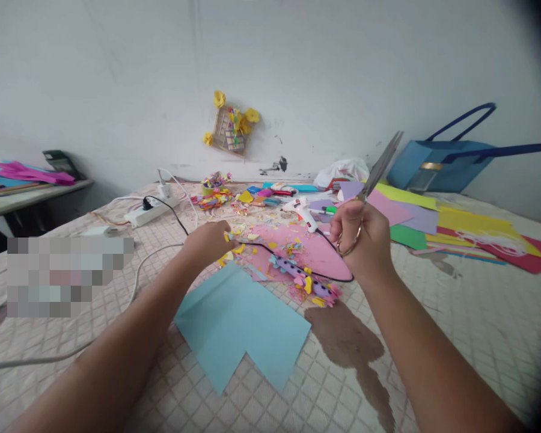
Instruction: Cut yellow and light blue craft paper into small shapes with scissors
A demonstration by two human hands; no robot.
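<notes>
My right hand (367, 231) is raised, its fingers wrapped round the handles of a pair of scissors (381, 165). The blades point up and away from me, close together. My left hand (208, 243) is over small yellow and blue paper scraps (229, 255), its fingers curled and pressed together; whatever is in them is hidden. Just below it lies a light blue sheet of paper (247, 319) with a notch cut in its near edge. A purple dotted strip (306, 278) with pink and yellow paper bits lies between the hands on a pink sheet (329, 255).
A white glue gun (301, 211) lies beyond the pink sheet, its black cord looping across it. A white power strip (151, 211) is at left. Coloured sheets (478, 222) and a blue bag (415, 159) are at right. A dark stain (347, 337) marks the quilted cloth.
</notes>
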